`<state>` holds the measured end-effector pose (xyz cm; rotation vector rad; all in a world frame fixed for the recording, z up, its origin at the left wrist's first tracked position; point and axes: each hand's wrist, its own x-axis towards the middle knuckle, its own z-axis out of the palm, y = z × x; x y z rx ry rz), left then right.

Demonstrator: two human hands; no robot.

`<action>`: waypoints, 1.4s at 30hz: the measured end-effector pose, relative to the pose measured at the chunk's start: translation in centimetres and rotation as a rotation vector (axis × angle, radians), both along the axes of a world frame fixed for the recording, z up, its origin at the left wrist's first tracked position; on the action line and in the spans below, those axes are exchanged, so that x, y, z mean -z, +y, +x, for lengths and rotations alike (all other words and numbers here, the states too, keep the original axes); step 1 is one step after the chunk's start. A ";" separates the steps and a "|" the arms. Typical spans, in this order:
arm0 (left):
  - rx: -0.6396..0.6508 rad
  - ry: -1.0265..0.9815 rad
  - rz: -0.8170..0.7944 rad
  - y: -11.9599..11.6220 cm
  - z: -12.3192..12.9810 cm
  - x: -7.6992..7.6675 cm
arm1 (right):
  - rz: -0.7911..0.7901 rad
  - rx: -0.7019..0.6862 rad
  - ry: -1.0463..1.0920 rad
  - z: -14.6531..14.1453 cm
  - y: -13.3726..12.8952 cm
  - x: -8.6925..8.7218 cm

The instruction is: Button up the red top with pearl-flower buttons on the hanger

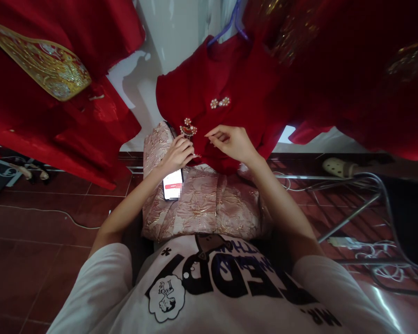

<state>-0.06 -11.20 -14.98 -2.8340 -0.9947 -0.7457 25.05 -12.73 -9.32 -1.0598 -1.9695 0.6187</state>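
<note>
White T-shirt with black lettering filled the bottom of my view at 6 o'clock, and both bare forearms ran up from it toward centre frame. My left hand was curled shut, fingertips pinched on the lower hem of the red jacket just under a beaded floral ornament; whether a needle or thread sat in that pinch I could not tell. My right hand hovered at the same hem just to the 3 o'clock side, fingers loosely bent, thumb and forefinger pressed together on the red cloth. A second pearl clasp sat higher on the jacket's front, which hung from a purple hanger at 12 o'clock. Under the hands lay a pink brocade garment across my lap, a lit phone resting on it beside my left wrist. Red robes crowded the 10 o'clock edge and more red cloth the 2 o'clock edge, leaving a narrow gap between. Open red floor tile lay at 8 o'clock; a metal frame with cables closed off 4 o'clock.
</note>
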 end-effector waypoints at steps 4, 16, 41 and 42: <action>0.082 -0.030 0.118 0.6 -0.3 0.6 | 0.004 -0.016 0.022 0.2 0.0 -0.2; -0.132 -0.389 -0.143 1.5 0.8 0.4 | 0.004 -0.018 0.058 1.0 0.1 -1.0; -0.034 -0.833 -0.462 3.7 6.6 -4.8 | -0.026 -0.053 0.070 1.3 -0.2 -1.5; -0.024 -0.758 -0.378 4.0 6.8 -5.5 | -0.027 -0.051 0.072 1.3 -0.2 -1.5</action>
